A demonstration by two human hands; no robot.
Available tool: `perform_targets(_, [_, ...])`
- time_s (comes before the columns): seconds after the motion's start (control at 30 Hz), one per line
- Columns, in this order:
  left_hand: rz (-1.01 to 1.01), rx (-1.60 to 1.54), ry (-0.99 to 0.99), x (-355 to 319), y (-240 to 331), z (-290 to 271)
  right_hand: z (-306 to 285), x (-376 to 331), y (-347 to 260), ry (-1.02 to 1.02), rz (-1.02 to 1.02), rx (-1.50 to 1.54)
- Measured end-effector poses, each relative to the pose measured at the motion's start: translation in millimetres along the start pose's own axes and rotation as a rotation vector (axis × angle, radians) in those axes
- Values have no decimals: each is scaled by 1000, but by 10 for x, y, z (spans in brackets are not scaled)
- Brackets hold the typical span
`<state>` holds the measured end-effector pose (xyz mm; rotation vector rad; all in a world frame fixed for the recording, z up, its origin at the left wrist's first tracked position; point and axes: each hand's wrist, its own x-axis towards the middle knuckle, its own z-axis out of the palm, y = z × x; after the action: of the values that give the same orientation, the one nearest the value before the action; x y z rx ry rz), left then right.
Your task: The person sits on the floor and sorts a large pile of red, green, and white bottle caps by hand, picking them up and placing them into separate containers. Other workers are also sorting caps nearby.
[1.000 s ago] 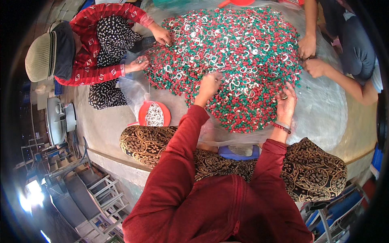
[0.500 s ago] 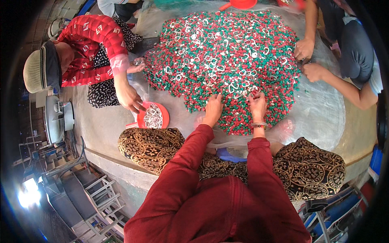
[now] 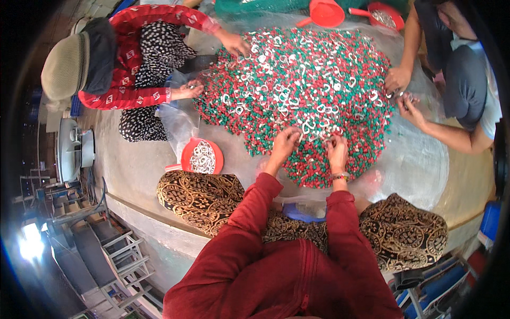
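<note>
A broad pile (image 3: 340,69) of small red and green pieces, strewn with white rings, lies in front of me. Over its near edge my left hand (image 3: 284,146) is closed, thumb against fingers, beside a cluster of white rings (image 3: 309,127). Whatever is in that pinch is too small to name. Just to the right, my right hand (image 3: 337,151) is curled down onto the red and green pieces. Its fingertips are pressed together, and I cannot make out what they hold.
A red scoop (image 3: 218,157) full of white rings sits left of my knee. Two more red scoops (image 3: 326,15) (image 3: 394,20) lie beyond the pile. Co-workers' hands reach in from the left (image 3: 235,43) and right (image 3: 398,80). Clear plastic sheeting (image 3: 419,170) spreads under everything.
My left hand has lifted slightly and turned its fingertips toward the white rings. The left co-worker's hand has moved from the red scoop to the far-left pile edge. The view has shifted slightly.
</note>
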<state>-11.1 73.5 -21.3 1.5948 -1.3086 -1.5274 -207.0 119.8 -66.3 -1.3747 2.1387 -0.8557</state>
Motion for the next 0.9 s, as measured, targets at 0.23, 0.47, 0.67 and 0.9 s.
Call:
perform_targets(0.23, [-143, -366, -29, -111, 115, 141, -263, 151, -440, -20, 156, 534])
perform_targets(0.47, [-50, -661, 49, -273, 807, -121, -794, 310, -1606, 62, -321, 697])
perform_targets(0.67, [161, -878, 175, -800, 1554, -784, -1044, 194, -2799, -13, -699, 789])
perform_targets(0.9, [547, -946, 259, -1603, 2091, -1398, -1121, -322, -3818, -227, -1059, 872])
